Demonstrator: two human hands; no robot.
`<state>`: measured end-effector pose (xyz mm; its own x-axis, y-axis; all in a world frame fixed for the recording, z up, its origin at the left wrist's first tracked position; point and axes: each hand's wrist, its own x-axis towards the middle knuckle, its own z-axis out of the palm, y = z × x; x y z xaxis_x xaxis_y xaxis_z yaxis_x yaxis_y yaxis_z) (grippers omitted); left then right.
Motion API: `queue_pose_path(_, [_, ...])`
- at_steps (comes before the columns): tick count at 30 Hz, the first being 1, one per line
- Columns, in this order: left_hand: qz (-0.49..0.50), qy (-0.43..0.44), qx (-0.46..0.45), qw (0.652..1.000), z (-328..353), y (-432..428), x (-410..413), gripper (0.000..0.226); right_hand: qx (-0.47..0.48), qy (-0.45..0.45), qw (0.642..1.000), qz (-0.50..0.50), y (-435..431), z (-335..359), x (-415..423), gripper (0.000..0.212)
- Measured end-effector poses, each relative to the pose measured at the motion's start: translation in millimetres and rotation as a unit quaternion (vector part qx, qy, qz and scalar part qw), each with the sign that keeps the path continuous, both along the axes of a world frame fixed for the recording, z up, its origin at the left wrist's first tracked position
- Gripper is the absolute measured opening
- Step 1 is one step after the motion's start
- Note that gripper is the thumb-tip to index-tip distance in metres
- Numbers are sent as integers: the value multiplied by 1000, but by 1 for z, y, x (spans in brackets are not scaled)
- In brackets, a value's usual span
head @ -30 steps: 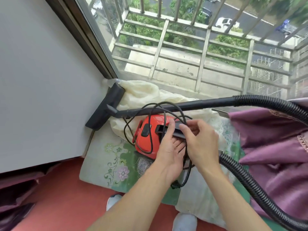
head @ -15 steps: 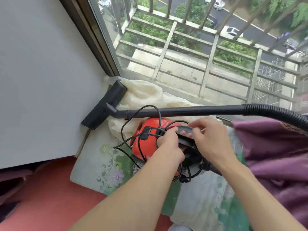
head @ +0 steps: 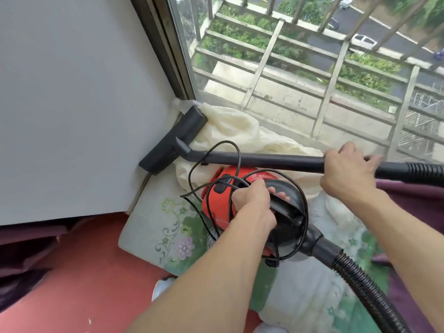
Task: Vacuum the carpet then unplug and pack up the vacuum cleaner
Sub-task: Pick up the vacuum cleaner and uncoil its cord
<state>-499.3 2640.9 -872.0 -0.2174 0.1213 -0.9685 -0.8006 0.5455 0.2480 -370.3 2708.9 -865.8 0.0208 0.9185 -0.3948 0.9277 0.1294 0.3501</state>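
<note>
Two hands grip: the left hand (head: pixel 252 200) curls round the vacuum's handle (head: pixel 286 208), the right hand (head: pixel 346 171) clasps the wand (head: pixel 264 162).

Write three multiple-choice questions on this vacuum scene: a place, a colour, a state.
1. Where does the floor nozzle lie?
A) against the grey wall
B) on the purple cloth
C) on the red floor

2. What colour is the vacuum body?
A) blue
B) red
C) yellow

3. What is the right hand doing?
A) hanging free
B) pinching a plug
C) gripping the black wand

Answers:
1 A: it lies along the wall.
2 B: a red shell shows under the looped cord.
3 C: its fingers curl over the wand, while the left hand holds the handle.
</note>
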Motion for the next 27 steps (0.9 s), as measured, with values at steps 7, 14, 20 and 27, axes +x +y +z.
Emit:
queue_pose_path(7, [-45, 6, 6, 999, -2, -29, -19, 12, -98, 94, 987, 79, -43, 33, 1, 14])
queue_pose_path(14, [-46, 0, -18, 999, 35, -82, -44, 27, -79, 136, 982, 101, -105, 86, -21, 19])
queue_pose_path(20, [-102, -20, -28, 994, 102, -106, -45, 24, -103, 162, 978, 80, -141, 144, -27, 20])
queue_pose_path(27, [-128, -4, -21, 992, 208, -138, -49, 25, -99, 170, 978, 71, -174, 235, -25, 21])
